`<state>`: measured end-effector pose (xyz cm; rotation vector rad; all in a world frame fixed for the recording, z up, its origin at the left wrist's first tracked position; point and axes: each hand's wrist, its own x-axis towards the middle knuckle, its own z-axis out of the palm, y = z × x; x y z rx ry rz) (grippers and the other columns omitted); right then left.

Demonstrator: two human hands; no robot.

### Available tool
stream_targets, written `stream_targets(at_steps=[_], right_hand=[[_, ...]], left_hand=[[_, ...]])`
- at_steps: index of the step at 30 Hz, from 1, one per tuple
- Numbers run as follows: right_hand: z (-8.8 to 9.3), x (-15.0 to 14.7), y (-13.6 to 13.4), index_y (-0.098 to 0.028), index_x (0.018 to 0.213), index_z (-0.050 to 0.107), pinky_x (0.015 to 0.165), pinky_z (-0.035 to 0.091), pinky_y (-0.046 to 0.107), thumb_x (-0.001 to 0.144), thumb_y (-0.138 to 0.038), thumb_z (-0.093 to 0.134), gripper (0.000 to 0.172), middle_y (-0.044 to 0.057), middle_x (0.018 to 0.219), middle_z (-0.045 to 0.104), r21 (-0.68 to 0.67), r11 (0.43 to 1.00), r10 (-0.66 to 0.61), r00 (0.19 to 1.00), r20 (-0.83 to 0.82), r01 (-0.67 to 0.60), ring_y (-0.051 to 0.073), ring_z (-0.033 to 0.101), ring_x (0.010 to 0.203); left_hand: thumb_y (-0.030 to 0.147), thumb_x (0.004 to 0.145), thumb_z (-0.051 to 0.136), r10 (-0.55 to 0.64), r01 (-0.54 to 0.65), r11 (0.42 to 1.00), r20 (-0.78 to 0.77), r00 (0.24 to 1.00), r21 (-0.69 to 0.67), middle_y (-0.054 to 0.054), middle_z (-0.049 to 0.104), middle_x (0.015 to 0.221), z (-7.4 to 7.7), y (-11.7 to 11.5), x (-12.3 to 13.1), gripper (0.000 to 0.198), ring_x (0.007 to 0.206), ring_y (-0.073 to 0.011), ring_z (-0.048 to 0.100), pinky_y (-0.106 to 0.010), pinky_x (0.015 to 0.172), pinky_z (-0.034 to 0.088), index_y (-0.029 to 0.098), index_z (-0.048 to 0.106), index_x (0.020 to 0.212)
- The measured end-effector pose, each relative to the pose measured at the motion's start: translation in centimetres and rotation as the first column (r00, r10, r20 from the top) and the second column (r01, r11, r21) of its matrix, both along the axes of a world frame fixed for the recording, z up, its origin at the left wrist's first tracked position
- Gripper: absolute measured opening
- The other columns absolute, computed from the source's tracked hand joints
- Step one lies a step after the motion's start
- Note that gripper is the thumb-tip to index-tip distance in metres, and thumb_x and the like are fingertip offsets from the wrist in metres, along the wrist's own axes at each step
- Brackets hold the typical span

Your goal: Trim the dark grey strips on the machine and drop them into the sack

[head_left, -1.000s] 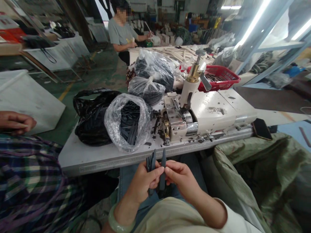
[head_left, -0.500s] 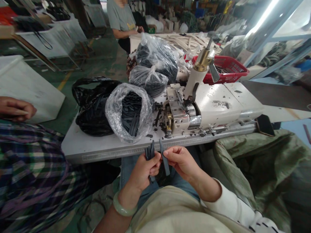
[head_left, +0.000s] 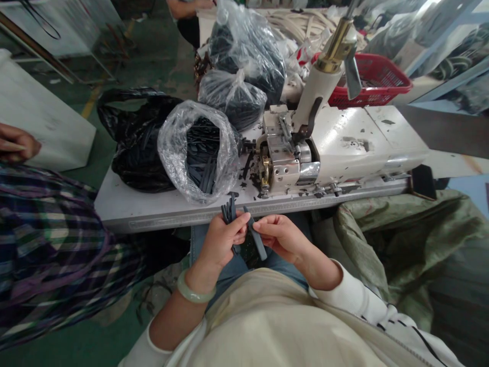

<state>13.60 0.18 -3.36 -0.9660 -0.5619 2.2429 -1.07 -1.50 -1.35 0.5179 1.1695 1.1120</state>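
My left hand [head_left: 222, 239] is closed around a small bundle of dark strips [head_left: 229, 210] that stick up above its fingers. My right hand [head_left: 280, 237] pinches a single dark strip [head_left: 255, 239], tilted, right beside the bundle. Both hands hover over my lap just below the front edge of the white table [head_left: 126, 211]. A clear bag of dark strips [head_left: 198, 150] lies open on the table straight ahead. To its right stands the white sewing machine [head_left: 324, 148].
A black bag [head_left: 133, 148] and two tied clear bags [head_left: 237, 97] crowd the table's left and back. A red basket [head_left: 376, 76] stands behind the machine. A green sack [head_left: 412, 244] gapes at my right. Another person in a plaid sleeve [head_left: 49, 244] sits at my left.
The view has tipped downward and closer. My hands have stayed together; the right hand has drawn the single strip away from the bundle and tilted it.
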Motion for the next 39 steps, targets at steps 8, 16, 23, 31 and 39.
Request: stream_targets(at_steps=[8,16,23,31,39], right_hand=[[0.2,0.5,-0.5,-0.009,0.093,0.07,0.066,0.055,0.026,0.085,-0.053,0.06,0.045,0.011,0.081,0.072,-0.026,0.986,0.159,0.982,-0.101,-0.162,0.014,0.068,0.069],[0.1,1.8,2.5,-0.014,0.078,0.064,0.038,0.034,0.016,0.08,-0.051,0.064,0.037,-0.004,0.051,0.057,0.419,0.907,-0.13,0.967,0.22,0.026,0.005,0.046,0.037],[1.1,5.6,10.0,-0.015,0.067,0.059,0.032,0.013,0.018,0.073,-0.048,0.066,0.034,-0.008,0.035,0.042,0.473,0.82,-0.477,0.84,0.258,0.32,0.004,0.027,0.03],[0.9,4.4,10.1,-0.017,0.062,0.055,0.029,0.008,0.018,0.068,-0.041,0.067,0.028,-0.008,0.033,0.041,0.354,0.804,-0.549,0.824,0.135,0.478,0.003,0.022,0.025],[1.3,6.7,9.3,-0.017,0.069,0.056,0.033,0.018,0.018,0.073,-0.049,0.065,0.033,-0.007,0.04,0.044,0.496,0.574,-0.794,0.591,0.142,0.651,0.005,0.028,0.031]], left_hand=[[0.033,0.069,0.077,0.026,-0.021,0.999,-0.152,0.988,0.037,0.006,0.047,0.044,-0.5,0.2,0.1,0.029,0.034,-0.0024,0.033,-0.015,0.034,0.024,0.014,0.056,0.06],[0.035,0.07,0.077,0.119,-0.102,0.989,-0.178,0.977,0.103,0.007,0.043,0.045,-0.3,0.6,-0.5,0.027,0.036,-0.0017,0.031,-0.015,0.036,0.021,0.013,0.063,0.066],[0.043,0.069,0.077,0.148,-0.145,0.989,-0.091,0.985,0.044,0.005,0.046,0.047,-1.1,0.9,-2.3,0.033,0.037,-0.001,0.031,-0.014,0.036,0.021,0.011,0.068,0.069],[0.043,0.065,0.08,0.154,-0.156,0.988,-0.071,0.986,-0.023,0.005,0.046,0.047,-1.8,0.9,-2.2,0.035,0.037,-0.001,0.032,-0.013,0.036,0.02,0.011,0.067,0.068],[0.047,0.069,0.077,0.079,-0.078,0.997,0.051,0.996,-0.019,0.005,0.044,0.051,-1.1,1.0,-2.0,0.037,0.039,0.0,0.03,-0.012,0.037,0.021,0.011,0.067,0.073]])
